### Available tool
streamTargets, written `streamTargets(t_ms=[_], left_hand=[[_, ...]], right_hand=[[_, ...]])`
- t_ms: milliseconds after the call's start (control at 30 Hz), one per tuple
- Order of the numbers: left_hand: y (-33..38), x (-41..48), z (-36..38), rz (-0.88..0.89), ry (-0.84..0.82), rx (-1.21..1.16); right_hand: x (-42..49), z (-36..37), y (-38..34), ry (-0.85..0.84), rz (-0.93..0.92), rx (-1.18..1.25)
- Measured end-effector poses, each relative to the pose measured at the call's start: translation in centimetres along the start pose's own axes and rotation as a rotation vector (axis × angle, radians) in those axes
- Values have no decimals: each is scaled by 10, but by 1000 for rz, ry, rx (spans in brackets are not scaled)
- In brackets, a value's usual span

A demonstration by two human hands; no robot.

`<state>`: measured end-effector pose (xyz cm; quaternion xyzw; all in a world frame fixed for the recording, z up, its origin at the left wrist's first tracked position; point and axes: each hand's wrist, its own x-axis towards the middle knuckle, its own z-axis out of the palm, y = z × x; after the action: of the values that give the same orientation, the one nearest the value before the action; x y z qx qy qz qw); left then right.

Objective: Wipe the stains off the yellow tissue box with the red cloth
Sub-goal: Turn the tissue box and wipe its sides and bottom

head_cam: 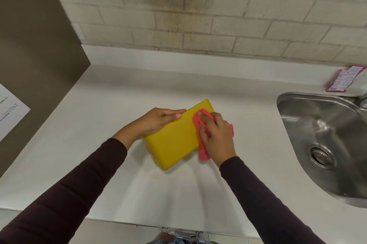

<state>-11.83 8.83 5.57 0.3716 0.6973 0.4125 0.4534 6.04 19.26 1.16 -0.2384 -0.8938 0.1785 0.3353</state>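
The yellow tissue box (174, 138) lies tilted on the white counter (99, 144), its broad plain face turned up. My left hand (158, 119) holds the box along its far left edge, fingers lying over the rim. My right hand (215, 134) grips the red cloth (203, 152) and presses it against the right end of the box. Part of the cloth pokes out between my fingers and below my palm. The box's right end is hidden under the cloth and hand.
A steel sink (325, 140) with a drain is set into the counter at the right. A pink and white packet (343, 82) lies behind the sink near the brick wall. A brown panel (35, 55) with a paper notice stands at the left.
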Motion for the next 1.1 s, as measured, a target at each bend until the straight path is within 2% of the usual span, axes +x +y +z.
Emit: streamTargets(t_ms=[167,233,300,333,367,433,500,567,733,833,1000,1100], left_hand=[[2,-3,3,19,12,-14],[1,-4,5,22,14,-10],[1,-5,7,35,18,7],[1,-5,7,42,22,14],[1,-5,7,45,25,21],[0,-4,4,46,31,39],[-2,-3,0,48,39,55],[-3,-5,-4,71,30,52],[-7,-13,-18,69,-56,-98],[-5,-19,-26,88,-59,-111],[22,-28,-30,132,63,-127],[35,-29,-29,153,191,-29]], right_hand=[[1,-4,28,58,313,10],[-6,-7,32,147,524,214],[-19,-13,33,292,743,522],[-26,-17,34,310,838,674],[-34,-21,35,265,907,808],[-46,-27,34,41,965,1022],[-49,-30,29,-185,968,1128],[-43,-28,21,-302,940,1184],[-29,-24,0,-366,791,1200],[-31,-24,-13,-382,632,1081],[-29,-21,-39,-477,335,863],[-29,-17,-48,-512,227,762]])
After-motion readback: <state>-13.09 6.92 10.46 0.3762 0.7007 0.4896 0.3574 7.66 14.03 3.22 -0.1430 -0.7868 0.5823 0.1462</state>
